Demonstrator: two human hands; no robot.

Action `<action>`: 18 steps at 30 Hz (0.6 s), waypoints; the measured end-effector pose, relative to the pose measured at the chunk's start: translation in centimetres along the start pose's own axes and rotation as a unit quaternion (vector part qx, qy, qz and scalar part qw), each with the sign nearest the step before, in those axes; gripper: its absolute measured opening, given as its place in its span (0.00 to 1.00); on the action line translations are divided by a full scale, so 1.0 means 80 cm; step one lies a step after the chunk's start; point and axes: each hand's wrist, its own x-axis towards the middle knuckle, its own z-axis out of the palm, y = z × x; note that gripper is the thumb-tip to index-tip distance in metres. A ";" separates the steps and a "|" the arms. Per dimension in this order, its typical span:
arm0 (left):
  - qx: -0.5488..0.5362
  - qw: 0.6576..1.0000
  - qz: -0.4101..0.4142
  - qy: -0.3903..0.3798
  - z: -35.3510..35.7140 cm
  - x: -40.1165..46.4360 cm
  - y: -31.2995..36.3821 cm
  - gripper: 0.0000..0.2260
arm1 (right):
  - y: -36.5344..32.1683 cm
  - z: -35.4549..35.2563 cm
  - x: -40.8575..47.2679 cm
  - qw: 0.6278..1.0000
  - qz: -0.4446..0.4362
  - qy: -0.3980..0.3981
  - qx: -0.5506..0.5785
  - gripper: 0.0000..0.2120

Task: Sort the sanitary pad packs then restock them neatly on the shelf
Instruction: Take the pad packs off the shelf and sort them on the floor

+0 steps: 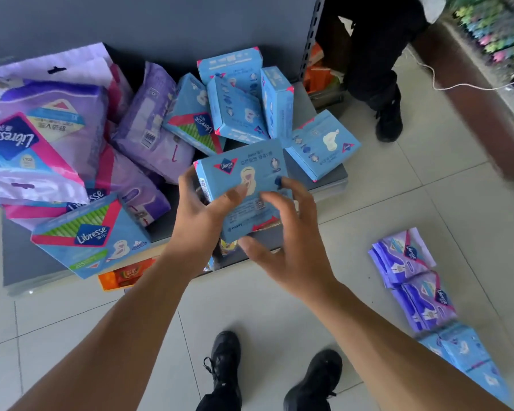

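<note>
Both my hands hold one blue Libresse pad pack (250,173) above the front edge of the low grey shelf (21,262). My left hand (202,215) grips its left side, thumb across the face. My right hand (285,232) grips its right side and bottom. On the shelf lies a jumble of packs: several blue packs (241,108) at the back, purple packs (152,123) in the middle, large purple and pink packs (42,129) at the left, and a blue and green pack (89,235) at the front left.
On the tiled floor at the right, purple packs (413,277) and blue packs (469,360) lie in a row. A person in black trousers and shoes (389,120) stands behind the shelf's right end. My own black shoes (226,357) are below. Orange items (122,277) sit under the shelf.
</note>
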 end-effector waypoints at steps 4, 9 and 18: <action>-0.028 0.992 -0.044 -0.116 0.039 0.003 0.004 0.33 | 0.030 -0.068 0.014 0.942 0.199 0.043 0.267 0.30; 0.022 0.984 -0.091 -0.150 0.141 0.000 -0.018 0.34 | 0.091 -0.146 -0.008 0.833 0.322 0.005 0.450 0.27; 0.183 0.928 -0.177 -0.271 0.361 -0.067 -0.153 0.19 | 0.207 -0.284 -0.176 0.741 0.374 0.217 0.514 0.27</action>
